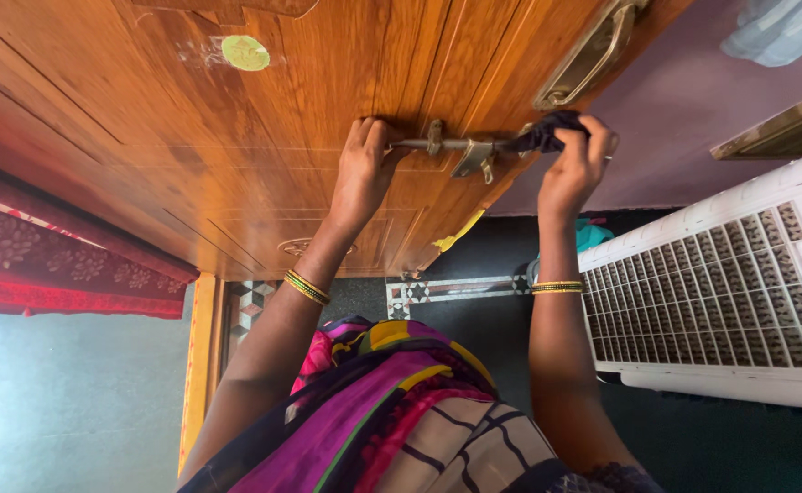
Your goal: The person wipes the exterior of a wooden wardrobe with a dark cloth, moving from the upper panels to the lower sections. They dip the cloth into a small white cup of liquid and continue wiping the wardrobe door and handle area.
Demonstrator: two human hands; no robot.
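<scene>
At the far left a red patterned drape (54, 265) hangs beside the door (191, 155). The only label in view is a round yellow-green sticker (245, 53) on the door's face, well away from its free edge, with smeared marks around it; no packages or signs show.

The left hand (364, 173) lies against the wood with its fingers curled close around the left end of the bolt (437, 143), gripping the rod. The bolt runs level across the door towards its right edge, with a bracket hanging from it. At its right end the right hand (579, 164) pinches a bunched dark cloth (547, 135) tight and presses it on the metal. Both wrists carry yellow bangles.

This looks like wiping the bolt, mid-way through, with one hand steadying the rod while the other rubs. To reach the rest of it, the cloth would have to work left around the bracket, and the steadying fingers would have to give way.

Above the cloth a brass handle (588, 59) sits by the door's edge. Further right are a purple wall (675, 119) and a white cooler (739, 283) with a slatted grille.
</scene>
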